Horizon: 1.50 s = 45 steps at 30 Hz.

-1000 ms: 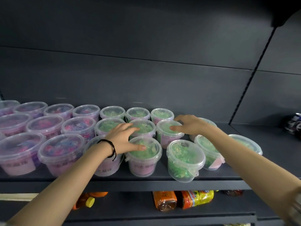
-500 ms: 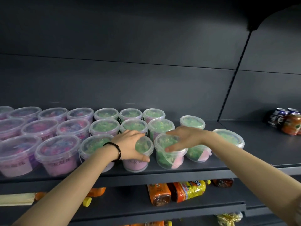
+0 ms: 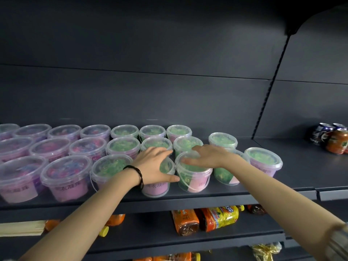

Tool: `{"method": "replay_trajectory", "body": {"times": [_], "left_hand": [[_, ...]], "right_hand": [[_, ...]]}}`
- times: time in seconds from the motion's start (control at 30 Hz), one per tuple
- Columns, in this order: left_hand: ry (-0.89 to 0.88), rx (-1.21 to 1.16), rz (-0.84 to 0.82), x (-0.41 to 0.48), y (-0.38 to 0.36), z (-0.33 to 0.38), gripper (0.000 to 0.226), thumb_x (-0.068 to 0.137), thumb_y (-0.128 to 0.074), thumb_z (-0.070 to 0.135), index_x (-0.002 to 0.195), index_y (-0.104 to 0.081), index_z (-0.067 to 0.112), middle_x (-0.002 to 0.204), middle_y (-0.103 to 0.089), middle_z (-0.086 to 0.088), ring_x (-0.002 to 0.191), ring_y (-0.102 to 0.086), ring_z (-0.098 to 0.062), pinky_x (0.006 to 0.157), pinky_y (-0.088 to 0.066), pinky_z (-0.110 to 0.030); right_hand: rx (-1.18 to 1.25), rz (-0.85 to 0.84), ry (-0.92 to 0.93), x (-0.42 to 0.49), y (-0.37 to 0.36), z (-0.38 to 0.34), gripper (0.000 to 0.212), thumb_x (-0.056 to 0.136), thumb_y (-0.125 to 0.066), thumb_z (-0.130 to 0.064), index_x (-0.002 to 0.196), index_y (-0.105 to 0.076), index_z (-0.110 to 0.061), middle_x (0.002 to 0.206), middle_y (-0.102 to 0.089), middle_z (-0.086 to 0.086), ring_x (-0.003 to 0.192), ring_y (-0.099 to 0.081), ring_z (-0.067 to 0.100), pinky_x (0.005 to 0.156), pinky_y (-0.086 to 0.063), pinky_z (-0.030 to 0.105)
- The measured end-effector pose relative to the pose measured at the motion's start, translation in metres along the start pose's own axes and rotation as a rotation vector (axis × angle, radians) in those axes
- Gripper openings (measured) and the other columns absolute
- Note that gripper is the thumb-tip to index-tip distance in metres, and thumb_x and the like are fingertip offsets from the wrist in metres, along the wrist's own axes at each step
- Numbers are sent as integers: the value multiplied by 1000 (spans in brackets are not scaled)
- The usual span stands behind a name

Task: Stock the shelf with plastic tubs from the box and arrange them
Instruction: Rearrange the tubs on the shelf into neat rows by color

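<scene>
Tubs (image 3: 194, 182), likely light and slick, sit under my flat, uncurled left hand (image 3: 156, 164) and right hand (image 3: 207, 156), best gripped round the sides.

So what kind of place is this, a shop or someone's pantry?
Most likely a shop aisle: dark metal shelving with rows of identical lidded tubs, bottled drinks on the shelf below, and drink cans to the right.

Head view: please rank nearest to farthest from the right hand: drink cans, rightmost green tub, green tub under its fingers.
1. Clear plastic green-filled tub, under the right hand.
2. Rightmost clear green-filled tub, to its right.
3. Blue and orange drink cans, far right.
</scene>
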<state>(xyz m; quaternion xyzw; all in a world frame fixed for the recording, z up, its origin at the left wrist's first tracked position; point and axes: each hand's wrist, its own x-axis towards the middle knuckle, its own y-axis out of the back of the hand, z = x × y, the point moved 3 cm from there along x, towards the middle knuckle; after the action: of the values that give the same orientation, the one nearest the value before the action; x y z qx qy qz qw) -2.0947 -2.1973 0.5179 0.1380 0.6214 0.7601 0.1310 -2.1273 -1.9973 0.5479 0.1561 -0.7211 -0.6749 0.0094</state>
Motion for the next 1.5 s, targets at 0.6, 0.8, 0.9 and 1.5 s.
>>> {"method": "replay_trajectory", "body": {"times": [0.6, 0.8, 0.9, 1.5], "left_hand": [[-155, -124, 29, 24, -11, 53, 50, 72, -56, 77, 103, -56, 38, 119, -52, 20, 103, -50, -8, 83, -42, -28], [-160, -155, 34, 27, -12, 51, 44, 73, -57, 75, 99, -55, 39, 119, -51, 21, 105, -50, -6, 86, -45, -30], [-153, -170, 35, 28, -11, 51, 43, 75, -60, 71, 100, -57, 36, 121, -51, 20, 107, -50, -7, 89, -46, -33], [-182, -199, 43, 32, -16, 49, 34, 79, -62, 64, 100, -56, 38, 121, -46, 21, 106, -41, 0, 76, -32, -17]], "right_hand": [[37, 15, -240, -25, 4, 122, 89, 54, -45, -85, 135, -41, -49, 138, -48, -7, 129, -30, 31, 101, -31, 41], [27, 111, -400, -3, -2, 116, 105, 52, -42, -96, 136, -40, -33, 139, -40, 11, 132, -28, 35, 101, -29, 44], [8, 149, -394, 4, -7, 107, 117, 43, -31, -102, 134, -42, -29, 138, -39, 11, 130, -31, 34, 100, -31, 44], [-73, 106, -509, 72, 8, 102, 120, 52, -28, -99, 144, -34, -23, 146, -34, 16, 128, -33, 34, 96, -33, 42]]}}
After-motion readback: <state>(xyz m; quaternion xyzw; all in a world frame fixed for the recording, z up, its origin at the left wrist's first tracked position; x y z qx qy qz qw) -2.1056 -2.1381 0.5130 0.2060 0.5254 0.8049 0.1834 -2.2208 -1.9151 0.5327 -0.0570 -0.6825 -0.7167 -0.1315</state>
